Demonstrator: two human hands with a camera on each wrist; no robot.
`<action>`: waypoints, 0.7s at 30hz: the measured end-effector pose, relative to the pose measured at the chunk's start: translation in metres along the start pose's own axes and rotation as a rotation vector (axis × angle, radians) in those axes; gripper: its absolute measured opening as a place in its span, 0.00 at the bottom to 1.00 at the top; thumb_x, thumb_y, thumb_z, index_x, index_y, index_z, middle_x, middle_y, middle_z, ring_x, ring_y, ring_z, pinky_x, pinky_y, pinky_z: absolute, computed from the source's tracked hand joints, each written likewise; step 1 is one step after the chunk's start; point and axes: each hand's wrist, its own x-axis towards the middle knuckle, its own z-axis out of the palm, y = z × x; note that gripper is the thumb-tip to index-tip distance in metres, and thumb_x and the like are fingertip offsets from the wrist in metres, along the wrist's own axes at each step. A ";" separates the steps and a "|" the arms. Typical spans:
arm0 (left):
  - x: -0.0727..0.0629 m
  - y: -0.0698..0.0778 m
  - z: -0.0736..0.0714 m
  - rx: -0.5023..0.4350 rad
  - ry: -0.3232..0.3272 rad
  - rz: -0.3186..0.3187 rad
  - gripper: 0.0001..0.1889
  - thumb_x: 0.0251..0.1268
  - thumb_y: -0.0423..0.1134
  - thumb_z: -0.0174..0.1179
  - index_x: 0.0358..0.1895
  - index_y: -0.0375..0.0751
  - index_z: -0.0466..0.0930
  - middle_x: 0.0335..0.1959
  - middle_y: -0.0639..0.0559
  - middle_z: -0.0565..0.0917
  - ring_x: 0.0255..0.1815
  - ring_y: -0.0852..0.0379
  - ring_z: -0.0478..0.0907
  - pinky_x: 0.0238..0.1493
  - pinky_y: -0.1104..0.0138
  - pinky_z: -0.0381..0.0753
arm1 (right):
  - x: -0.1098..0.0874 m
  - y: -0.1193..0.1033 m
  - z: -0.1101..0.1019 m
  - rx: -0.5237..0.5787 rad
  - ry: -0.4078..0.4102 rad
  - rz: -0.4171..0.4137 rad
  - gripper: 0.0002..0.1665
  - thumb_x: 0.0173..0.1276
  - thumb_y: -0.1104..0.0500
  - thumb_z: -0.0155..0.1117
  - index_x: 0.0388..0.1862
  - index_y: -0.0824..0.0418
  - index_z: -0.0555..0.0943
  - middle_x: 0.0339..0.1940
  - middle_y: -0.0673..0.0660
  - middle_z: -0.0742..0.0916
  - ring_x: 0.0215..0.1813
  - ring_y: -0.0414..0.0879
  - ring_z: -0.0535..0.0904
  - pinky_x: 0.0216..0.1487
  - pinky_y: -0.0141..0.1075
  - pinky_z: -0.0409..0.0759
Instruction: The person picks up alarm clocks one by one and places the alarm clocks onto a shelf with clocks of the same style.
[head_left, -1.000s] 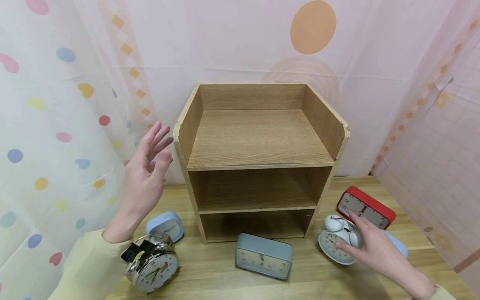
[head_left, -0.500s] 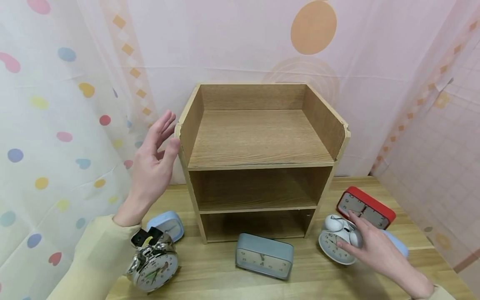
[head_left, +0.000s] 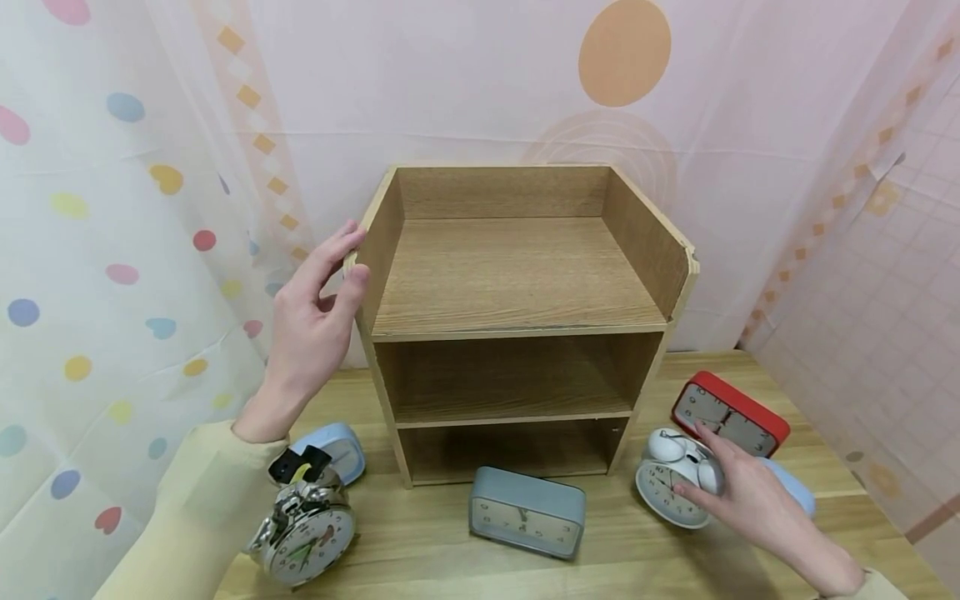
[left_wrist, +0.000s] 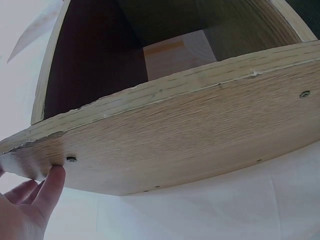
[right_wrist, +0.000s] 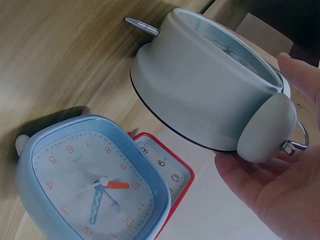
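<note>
My left hand (head_left: 311, 329) is up at the front of the left side panel of a small wooden shelf (head_left: 517, 271), its fingers loosely extended. In the left wrist view, a fingertip (left_wrist: 57, 172) touches the panel's outer face beside a screw (left_wrist: 71, 159). Over on the right, my right hand (head_left: 753, 504) holds a white twin-bell alarm clock (head_left: 672, 496) by its top, thumb at the front rim and fingers behind. That clock stands on the table. Right behind it are a red rectangular clock (head_left: 750, 404) and a light blue clock (right_wrist: 100, 175), partly hidden by my hand.
A grey-blue rectangular clock (head_left: 527, 512) stands in front of the shelf. At the left are a silver twin-bell clock (head_left: 307, 542) and another light blue clock (head_left: 347, 450), both under or beside my left sleeve. Patterned curtains (head_left: 480, 83) hang behind and at both sides.
My left hand has moved right and slightly forward, from beside the shelf onto its left panel. The right hand and the white alarm clock have stayed where they were.
</note>
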 end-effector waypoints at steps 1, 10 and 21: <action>0.001 0.000 0.000 0.004 0.005 -0.003 0.22 0.82 0.44 0.56 0.75 0.55 0.76 0.77 0.60 0.76 0.75 0.55 0.77 0.53 0.87 0.80 | 0.000 0.000 0.000 0.000 0.001 0.001 0.56 0.55 0.46 0.85 0.73 0.75 0.71 0.61 0.78 0.85 0.55 0.73 0.86 0.50 0.64 0.86; 0.001 -0.005 0.003 -0.024 0.060 -0.010 0.20 0.80 0.41 0.58 0.71 0.52 0.80 0.74 0.58 0.80 0.69 0.56 0.83 0.41 0.86 0.82 | 0.001 0.000 0.001 0.014 -0.025 0.047 0.53 0.57 0.45 0.84 0.72 0.74 0.73 0.60 0.77 0.86 0.56 0.72 0.86 0.52 0.63 0.86; -0.001 -0.007 0.006 -0.066 0.082 -0.009 0.19 0.80 0.39 0.57 0.69 0.49 0.81 0.75 0.58 0.79 0.62 0.76 0.81 0.37 0.83 0.77 | 0.000 0.001 0.004 0.038 -0.049 0.071 0.51 0.58 0.46 0.83 0.72 0.73 0.74 0.60 0.77 0.86 0.57 0.71 0.86 0.54 0.64 0.85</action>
